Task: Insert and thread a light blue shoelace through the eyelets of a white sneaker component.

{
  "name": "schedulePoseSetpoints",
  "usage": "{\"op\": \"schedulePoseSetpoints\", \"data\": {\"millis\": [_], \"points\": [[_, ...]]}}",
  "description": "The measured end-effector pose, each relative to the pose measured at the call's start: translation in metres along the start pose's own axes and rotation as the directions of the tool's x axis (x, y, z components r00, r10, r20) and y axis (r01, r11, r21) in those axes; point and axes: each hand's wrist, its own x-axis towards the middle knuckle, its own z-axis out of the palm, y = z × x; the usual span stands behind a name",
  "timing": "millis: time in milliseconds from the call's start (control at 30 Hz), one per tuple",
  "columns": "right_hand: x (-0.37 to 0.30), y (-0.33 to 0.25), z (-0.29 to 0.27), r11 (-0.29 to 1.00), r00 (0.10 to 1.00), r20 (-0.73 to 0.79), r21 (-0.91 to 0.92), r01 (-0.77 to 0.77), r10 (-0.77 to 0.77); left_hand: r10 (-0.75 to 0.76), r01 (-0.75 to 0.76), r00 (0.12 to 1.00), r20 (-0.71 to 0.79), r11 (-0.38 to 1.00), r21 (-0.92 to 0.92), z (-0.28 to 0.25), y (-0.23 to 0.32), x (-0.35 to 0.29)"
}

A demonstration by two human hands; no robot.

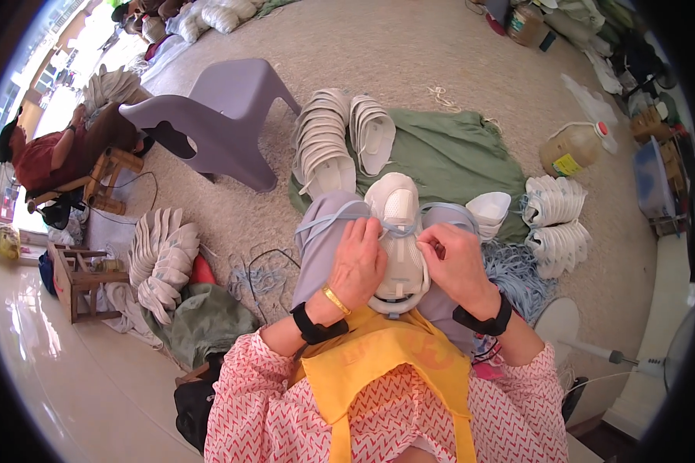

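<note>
Across my lap lies a white shoe upper (398, 266), its mesh toe pointing away from me. A light blue shoelace (324, 221) crosses it near the toe, and its loose ends drape over both my knees. On the upper's left edge, beside the lace, my left hand (357, 264) has its fingers curled and closed on it. My right hand (457, 262) is at the right edge, thumb and forefinger pinched together; whatever is between them is too small to make out.
Nested white uppers (324, 143) stand beyond my knees on a green cloth (448, 147). More stacks (556, 224) and a bundle of blue laces (517, 274) lie right. A grey plastic chair (224, 116) stands ahead left, near another seated person (54, 154). A large jug (571, 150) stands right.
</note>
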Motion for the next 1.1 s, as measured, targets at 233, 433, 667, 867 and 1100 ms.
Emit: {"op": "schedulePoseSetpoints", "data": {"millis": [233, 433, 667, 867, 1100], "points": [[0.008, -0.001, 0.036, 0.969, 0.985, 0.004, -0.179, 0.168, -0.170, 0.033, -0.032, 0.999, 0.014, 0.999, -0.031, 0.000, -0.001, 0.002], [0.017, 0.005, 0.047, 0.945, 0.993, 0.080, -0.311, 0.102, -0.081, 0.020, -0.020, 1.000, 0.012, 0.999, -0.045, 0.002, 0.000, 0.004], [-0.011, -0.053, -0.080, 0.993, 0.947, 0.321, 0.110, -0.040, 0.003, -0.081, 0.078, 0.997, -0.010, 0.985, -0.155, -0.008, -0.003, 0.000], [-0.007, -0.052, -0.081, 0.970, 0.967, 0.254, 0.237, -0.051, -0.012, 0.099, 0.069, 0.946, 0.308, 0.868, -0.492, -0.028, 0.021, 0.036], [0.003, -0.027, -0.062, 0.903, 0.962, 0.273, 0.417, -0.103, -0.017, 0.182, 0.162, 0.824, 0.537, 0.832, -0.531, -0.026, 0.000, 0.030]]}}
